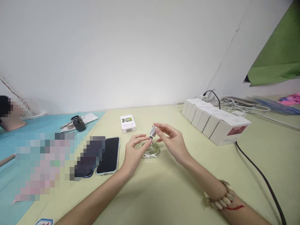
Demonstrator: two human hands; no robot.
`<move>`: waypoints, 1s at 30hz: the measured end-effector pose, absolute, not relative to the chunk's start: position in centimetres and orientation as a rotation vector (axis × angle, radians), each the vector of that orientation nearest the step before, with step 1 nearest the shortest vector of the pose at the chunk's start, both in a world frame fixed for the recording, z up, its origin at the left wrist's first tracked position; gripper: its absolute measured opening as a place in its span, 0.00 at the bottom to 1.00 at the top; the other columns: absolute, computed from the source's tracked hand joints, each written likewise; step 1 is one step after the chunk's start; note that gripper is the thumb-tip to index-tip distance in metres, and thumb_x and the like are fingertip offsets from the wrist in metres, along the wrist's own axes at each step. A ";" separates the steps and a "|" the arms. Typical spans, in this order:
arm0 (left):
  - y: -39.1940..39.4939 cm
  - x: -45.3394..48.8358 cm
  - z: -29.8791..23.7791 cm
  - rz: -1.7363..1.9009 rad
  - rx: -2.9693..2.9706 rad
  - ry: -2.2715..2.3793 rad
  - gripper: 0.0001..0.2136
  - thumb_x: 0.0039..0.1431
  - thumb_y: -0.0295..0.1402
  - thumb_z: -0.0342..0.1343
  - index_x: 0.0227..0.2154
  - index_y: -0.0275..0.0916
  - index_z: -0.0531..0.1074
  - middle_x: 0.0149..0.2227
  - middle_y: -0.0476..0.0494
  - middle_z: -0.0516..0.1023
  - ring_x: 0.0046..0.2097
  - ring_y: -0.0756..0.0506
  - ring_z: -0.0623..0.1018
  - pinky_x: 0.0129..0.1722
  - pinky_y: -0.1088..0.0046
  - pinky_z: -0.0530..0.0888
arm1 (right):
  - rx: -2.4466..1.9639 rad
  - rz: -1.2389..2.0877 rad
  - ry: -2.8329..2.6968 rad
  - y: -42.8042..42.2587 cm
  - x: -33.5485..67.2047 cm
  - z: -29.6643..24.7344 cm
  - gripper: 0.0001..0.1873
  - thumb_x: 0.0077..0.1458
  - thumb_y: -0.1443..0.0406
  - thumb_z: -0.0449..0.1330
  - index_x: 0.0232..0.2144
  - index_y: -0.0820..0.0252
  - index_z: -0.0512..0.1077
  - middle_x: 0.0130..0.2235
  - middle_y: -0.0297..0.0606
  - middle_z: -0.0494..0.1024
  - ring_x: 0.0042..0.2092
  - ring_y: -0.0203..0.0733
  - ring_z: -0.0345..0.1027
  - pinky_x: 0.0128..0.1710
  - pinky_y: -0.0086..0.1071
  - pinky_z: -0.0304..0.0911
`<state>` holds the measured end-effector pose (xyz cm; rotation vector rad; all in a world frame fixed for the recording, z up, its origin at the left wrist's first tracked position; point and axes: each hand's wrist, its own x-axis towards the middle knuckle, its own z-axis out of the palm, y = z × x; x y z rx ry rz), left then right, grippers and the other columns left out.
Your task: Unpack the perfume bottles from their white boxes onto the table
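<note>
A clear, rounded glass perfume bottle (152, 152) with a silver neck stands upright on the table. My left hand (136, 151) is at its left side, with the thumb and fingers closed about the neck; part of the grip is hidden. Between the thumb and fingers of my right hand (173, 140) is a silver cap (153, 131). The cap is tilted and sits just above the neck, off to its right. Behind my left hand lies a white box (128, 123) with a green picture and a barcode.
A row of several white boxes (225, 128) stands at the right, with a black cable (260, 170) running beside it. At the left lies a phone (109, 156). A dark jar (79, 123) stands on the blue cloth (93, 125). Cords are tangled at the back right.
</note>
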<state>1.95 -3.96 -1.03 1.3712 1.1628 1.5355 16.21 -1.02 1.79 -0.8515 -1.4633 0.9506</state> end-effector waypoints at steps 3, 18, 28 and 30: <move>-3.8 2.0 -1.3 1.517 1.221 1.098 0.11 0.45 0.39 0.62 0.32 0.39 0.78 0.44 0.41 0.72 0.46 0.43 0.72 0.46 0.66 0.69 | -0.863 0.950 -1.393 -0.8 16.5 1.9 0.18 0.49 0.54 0.58 0.41 0.55 0.72 0.45 0.39 0.73 0.43 0.42 0.68 0.28 0.30 0.72; -3.3 1.8 -2.2 1.495 1.256 1.082 0.10 0.43 0.37 0.63 0.29 0.39 0.78 0.43 0.42 0.71 0.46 0.43 0.73 0.46 0.67 0.70 | -0.836 0.980 -1.432 -1.0 16.3 1.9 0.16 0.49 0.55 0.59 0.40 0.54 0.74 0.43 0.38 0.75 0.40 0.40 0.69 0.31 0.31 0.72; -3.4 1.9 -2.5 1.487 1.261 1.029 0.10 0.45 0.35 0.62 0.33 0.39 0.77 0.43 0.42 0.70 0.47 0.43 0.72 0.48 0.66 0.68 | -0.819 0.960 -1.468 -0.8 16.6 1.9 0.15 0.50 0.56 0.58 0.40 0.53 0.74 0.46 0.38 0.74 0.40 0.39 0.70 0.33 0.32 0.71; -3.5 1.9 -2.5 1.482 1.240 1.014 0.12 0.45 0.35 0.62 0.35 0.39 0.77 0.45 0.42 0.70 0.46 0.43 0.73 0.48 0.66 0.68 | -0.822 0.959 -1.485 -0.8 16.6 1.9 0.16 0.50 0.56 0.58 0.40 0.54 0.74 0.46 0.38 0.74 0.39 0.39 0.70 0.34 0.33 0.71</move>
